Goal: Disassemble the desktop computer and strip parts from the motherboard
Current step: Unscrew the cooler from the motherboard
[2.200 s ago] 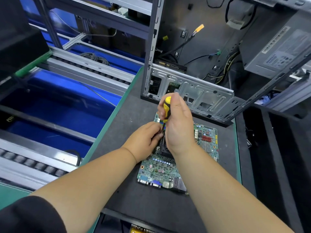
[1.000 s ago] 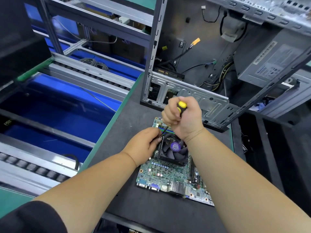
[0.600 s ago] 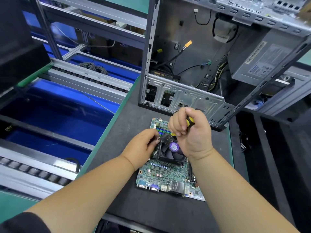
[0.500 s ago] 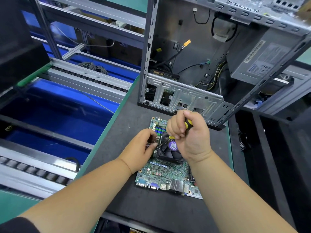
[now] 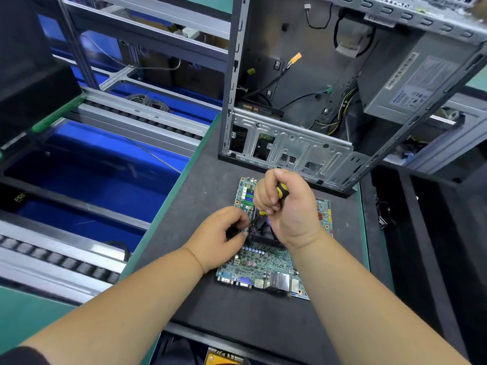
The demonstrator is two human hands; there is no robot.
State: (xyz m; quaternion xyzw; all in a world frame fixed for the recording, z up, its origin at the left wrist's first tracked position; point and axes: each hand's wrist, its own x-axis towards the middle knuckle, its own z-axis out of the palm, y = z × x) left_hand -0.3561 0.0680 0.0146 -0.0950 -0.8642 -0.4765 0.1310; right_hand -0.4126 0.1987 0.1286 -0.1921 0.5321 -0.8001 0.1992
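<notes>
A green motherboard lies flat on the dark mat, with its black CPU cooler fan partly hidden under my hands. My right hand grips a yellow-and-black screwdriver, tilted so its shaft runs down-left toward the cooler's left corner. My left hand rests on the board's left edge, its fingertips pinching at the screwdriver tip by the cooler corner. The open desktop case stands just behind the board.
The power supply and loose cables remain inside the case. A roller conveyor and blue bins run along the left. A black partitioned tray sits at the right.
My right hand lowered and tilted the screwdriver from upright toward the cooler's left corner. My left hand's fingers closed in on the tip. The view shifted slightly.
</notes>
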